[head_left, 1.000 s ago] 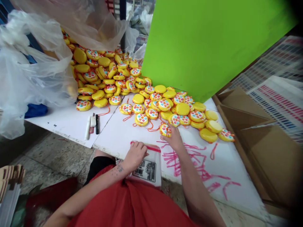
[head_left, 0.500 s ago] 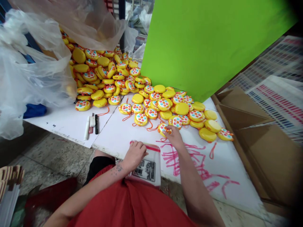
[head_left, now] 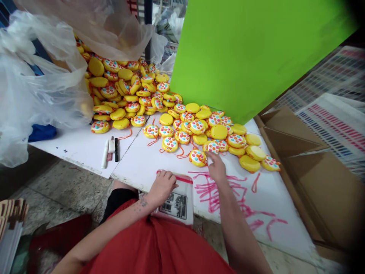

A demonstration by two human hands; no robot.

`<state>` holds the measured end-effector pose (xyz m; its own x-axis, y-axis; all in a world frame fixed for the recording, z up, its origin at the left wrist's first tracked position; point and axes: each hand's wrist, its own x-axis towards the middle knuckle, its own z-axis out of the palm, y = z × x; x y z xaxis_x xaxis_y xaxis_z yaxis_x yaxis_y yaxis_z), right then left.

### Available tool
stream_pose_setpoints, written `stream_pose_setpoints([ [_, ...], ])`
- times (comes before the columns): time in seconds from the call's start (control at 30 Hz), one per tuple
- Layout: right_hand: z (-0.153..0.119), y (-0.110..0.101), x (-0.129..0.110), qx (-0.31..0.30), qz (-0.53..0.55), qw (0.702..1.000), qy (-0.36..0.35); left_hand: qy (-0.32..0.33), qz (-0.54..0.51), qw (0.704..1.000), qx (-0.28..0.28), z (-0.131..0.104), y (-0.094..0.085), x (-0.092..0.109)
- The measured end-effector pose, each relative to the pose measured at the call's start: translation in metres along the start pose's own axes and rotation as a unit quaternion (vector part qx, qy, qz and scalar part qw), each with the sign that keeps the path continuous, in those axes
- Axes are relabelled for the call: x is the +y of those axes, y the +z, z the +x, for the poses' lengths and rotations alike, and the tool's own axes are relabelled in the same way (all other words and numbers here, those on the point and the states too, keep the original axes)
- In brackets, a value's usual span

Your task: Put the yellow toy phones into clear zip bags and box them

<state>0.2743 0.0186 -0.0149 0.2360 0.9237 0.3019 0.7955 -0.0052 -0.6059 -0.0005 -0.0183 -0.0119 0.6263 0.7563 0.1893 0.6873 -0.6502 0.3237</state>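
My left hand [head_left: 163, 186] is at the front edge of the table, its fingers curled over the top corner of a clear zip bag [head_left: 185, 190] with a red seal strip and a black printed label. My right hand [head_left: 216, 167] has its index finger stretched toward a yellow toy [head_left: 211, 147] with a white face and coloured bumps; the fingertip is at or very close to it. Just left of that hand, a similar yellow toy with an orange cord [head_left: 197, 158] lies face up, apart from the fingers.
A large heap of yellow toys [head_left: 125, 91] spills from a plastic bag [head_left: 57, 76] across the table. Behind stands a green panel [head_left: 242, 49]. Two markers, one white [head_left: 105, 154] and one black [head_left: 116, 149], lie at left. An open cardboard box [head_left: 319, 182] borders the right side.
My right hand has let go of the toy with the orange cord and shifted slightly right to the neighbouring toy. My left hand has stayed on the bag.
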Motion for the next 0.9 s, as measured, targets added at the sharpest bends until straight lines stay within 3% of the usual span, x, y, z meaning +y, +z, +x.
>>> stream_pose_setpoints([
  [0.07,-0.001,-0.001,-0.009,0.069,-0.057,0.996,-0.006,-0.003,-0.005,1.0,-0.001,0.0,0.001,0.0],
  [0.1,-0.001,0.0,-0.016,0.075,-0.08,0.994,-0.024,-0.005,-0.006,1.0,-0.001,0.0,0.002,0.0],
  [0.2,-0.004,0.012,-0.036,0.01,-0.133,0.988,-0.082,-0.011,0.005,1.0,0.001,0.001,0.002,0.0],
  [0.33,-0.007,0.033,-0.049,-0.053,-0.188,0.979,-0.064,-0.013,0.04,0.999,-0.004,0.005,-0.001,0.003],
  [0.53,-0.001,0.034,-0.045,-0.098,-0.125,0.982,-0.1,-0.024,0.059,0.998,-0.013,0.007,-0.003,0.006],
  [0.63,0.001,0.023,-0.048,-0.068,-0.083,0.988,-0.107,-0.029,0.06,0.998,-0.01,0.006,-0.004,0.007],
  [0.8,-0.001,0.002,-0.063,0.023,-0.11,0.989,-0.094,0.031,0.028,0.999,-0.006,0.0,-0.006,0.008],
  [0.9,-0.004,-0.014,-0.076,0.075,-0.055,0.993,-0.077,0.03,-0.023,0.999,0.001,-0.002,-0.004,0.005],
])
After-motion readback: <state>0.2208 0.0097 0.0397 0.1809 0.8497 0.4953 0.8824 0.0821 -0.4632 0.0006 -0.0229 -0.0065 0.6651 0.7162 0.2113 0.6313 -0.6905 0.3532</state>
